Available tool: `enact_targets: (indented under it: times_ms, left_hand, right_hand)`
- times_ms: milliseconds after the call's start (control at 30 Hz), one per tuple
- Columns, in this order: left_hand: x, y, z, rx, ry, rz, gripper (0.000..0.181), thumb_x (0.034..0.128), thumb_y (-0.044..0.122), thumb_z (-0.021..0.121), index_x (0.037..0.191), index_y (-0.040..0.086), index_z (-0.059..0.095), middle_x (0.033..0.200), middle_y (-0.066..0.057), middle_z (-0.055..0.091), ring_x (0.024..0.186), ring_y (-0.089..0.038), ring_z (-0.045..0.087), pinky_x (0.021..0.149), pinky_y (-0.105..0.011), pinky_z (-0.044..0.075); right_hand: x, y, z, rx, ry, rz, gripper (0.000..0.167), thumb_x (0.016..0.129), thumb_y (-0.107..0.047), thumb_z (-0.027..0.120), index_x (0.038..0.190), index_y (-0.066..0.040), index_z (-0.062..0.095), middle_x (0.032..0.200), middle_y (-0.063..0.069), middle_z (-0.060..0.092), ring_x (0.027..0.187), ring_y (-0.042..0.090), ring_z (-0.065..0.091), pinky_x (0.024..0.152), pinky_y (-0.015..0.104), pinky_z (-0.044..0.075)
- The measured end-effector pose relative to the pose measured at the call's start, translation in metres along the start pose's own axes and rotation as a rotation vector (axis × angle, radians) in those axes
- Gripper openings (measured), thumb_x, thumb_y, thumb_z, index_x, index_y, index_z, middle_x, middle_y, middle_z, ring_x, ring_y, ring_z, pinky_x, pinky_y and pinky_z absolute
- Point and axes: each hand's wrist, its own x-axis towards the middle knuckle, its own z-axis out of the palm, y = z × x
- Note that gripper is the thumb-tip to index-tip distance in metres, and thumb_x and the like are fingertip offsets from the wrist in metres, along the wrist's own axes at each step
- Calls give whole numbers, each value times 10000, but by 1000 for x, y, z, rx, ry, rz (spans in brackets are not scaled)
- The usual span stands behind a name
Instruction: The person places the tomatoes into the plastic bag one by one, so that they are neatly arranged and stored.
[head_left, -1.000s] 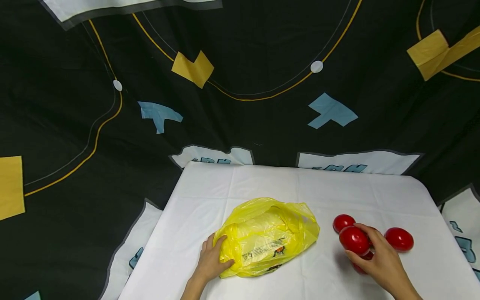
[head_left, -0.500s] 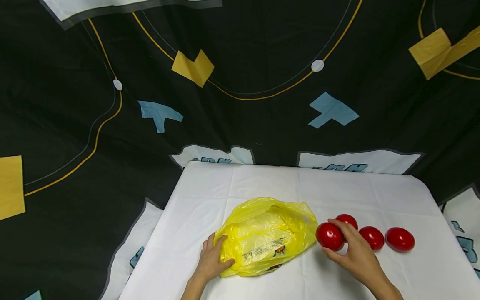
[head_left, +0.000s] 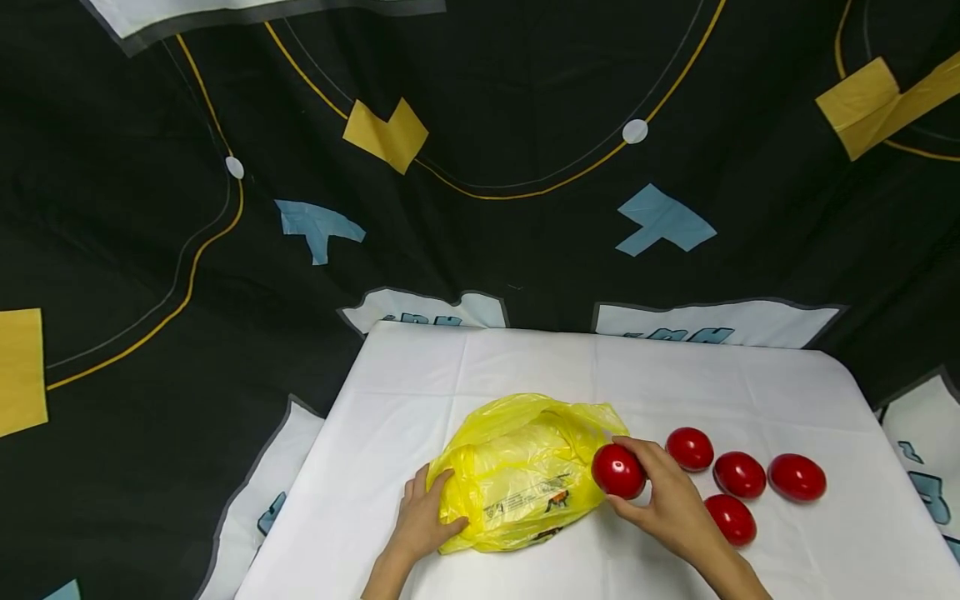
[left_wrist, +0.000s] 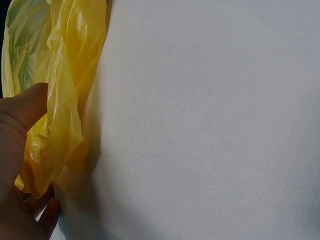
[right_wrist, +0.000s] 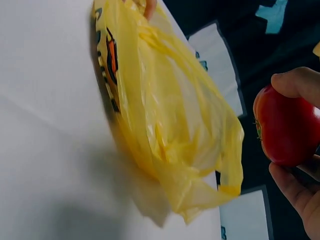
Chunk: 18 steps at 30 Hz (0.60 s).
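A crinkled yellow plastic bag [head_left: 513,492] lies on its side on the white table. My left hand [head_left: 422,523] grips its left end; in the left wrist view the thumb [left_wrist: 30,105] lies against the film, with fingertips below it. A glossy red tomato [head_left: 618,472] is pinched between the thumb and fingers of my right hand [head_left: 670,507], held above the table at the bag's right end. The right wrist view shows green stem bits on this tomato [right_wrist: 287,127] and the bag's gaping mouth [right_wrist: 200,155] beside it. The bag's inside is only partly visible through the film.
Several more red tomatoes [head_left: 740,475] rest on the white tablecloth [head_left: 420,367], right of my right hand. One of them, the nearest tomato [head_left: 730,519], lies close to my right wrist. A black patterned cloth [head_left: 480,250] hangs behind the table.
My right hand has carried the tomato leftward from above the other tomatoes to the bag's right end. The tomatoes it covered are now visible. My left hand and the bag have hardly moved.
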Motion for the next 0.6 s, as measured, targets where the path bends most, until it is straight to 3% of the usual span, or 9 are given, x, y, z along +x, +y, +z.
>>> enact_targets:
  times_ms: [233, 600]
  left_hand:
    - [0, 0, 0, 14, -12, -6, 787, 715, 404, 798, 1362, 95, 475, 1440, -208, 256, 1212, -337, 293, 919, -500, 350]
    - [1, -1, 2, 40, -13, 4, 789, 718, 423, 789, 1364, 99, 473, 1436, -214, 259, 1204, -335, 297, 886, -473, 365]
  right_hand:
    - [10, -12, 20, 33, 5, -88, 768, 636, -247, 886, 1305, -175, 514, 1256, 25, 542, 1126, 228, 541, 862, 450, 499]
    - [25, -34, 59, 100, -107, -126, 726, 678, -228, 862, 1313, -187, 513, 1251, -21, 526, 1110, 182, 536, 855, 402, 508]
